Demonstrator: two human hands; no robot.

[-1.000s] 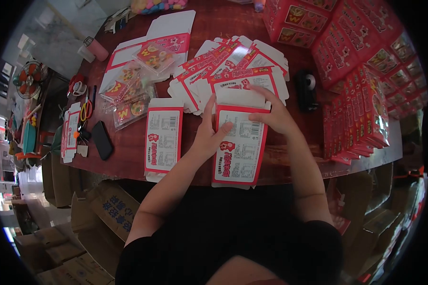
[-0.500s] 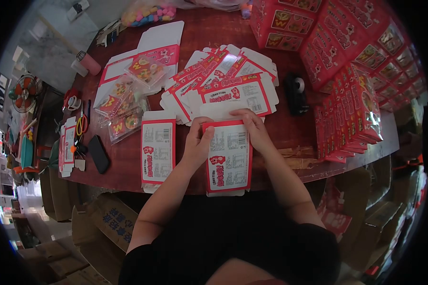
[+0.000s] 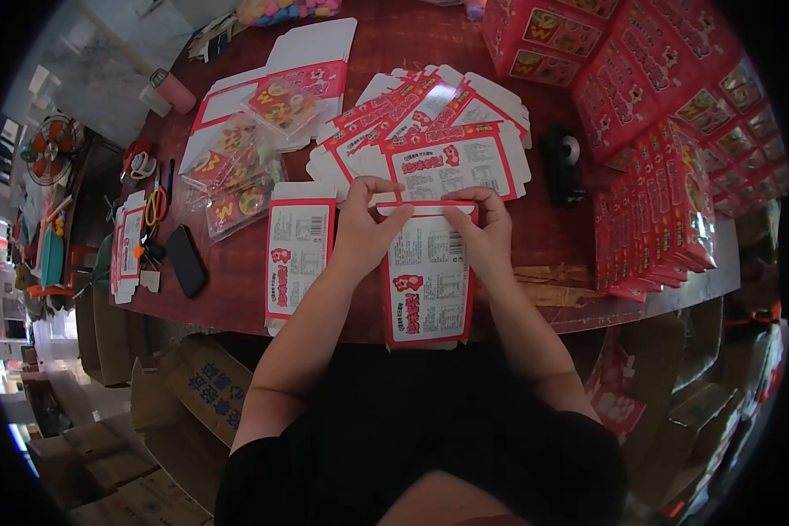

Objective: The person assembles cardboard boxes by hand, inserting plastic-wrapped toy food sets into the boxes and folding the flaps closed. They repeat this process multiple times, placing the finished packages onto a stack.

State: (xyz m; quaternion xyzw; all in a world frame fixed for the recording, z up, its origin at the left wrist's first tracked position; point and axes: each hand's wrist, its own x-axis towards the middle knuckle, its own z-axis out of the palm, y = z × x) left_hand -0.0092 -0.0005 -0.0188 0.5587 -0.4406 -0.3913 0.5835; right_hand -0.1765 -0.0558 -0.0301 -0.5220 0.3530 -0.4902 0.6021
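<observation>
A red-and-white printed carton (image 3: 428, 285) lies in front of me at the table's near edge, its end flap (image 3: 427, 209) bent toward me at the far end. On the far left corner, my left hand (image 3: 368, 226) is closed, its thumb pressing the flap. My right hand (image 3: 486, 235) grips the opposite corner the same way, thumb on the flap and fingers behind. Beside my left forearm rests a second carton (image 3: 300, 241) of the same print, partly covered by the arm. Just beyond my hands, several flat cartons (image 3: 451, 167) are fanned out in a pile.
Clear bags of sweets (image 3: 237, 167) lie on larger flattened boxes (image 3: 311, 48) at the left. A phone (image 3: 187, 261), scissors (image 3: 156, 206) and a pink bottle (image 3: 173, 90) are further left. To the right stand a black tape dispenser (image 3: 563, 167), a row of filled boxes (image 3: 653, 215) and tall display boxes (image 3: 622, 96).
The carton's white flap, upright behind the far end before, is now folded toward me under both thumbs. The view has shifted slightly, so the table contents appear higher and further right.
</observation>
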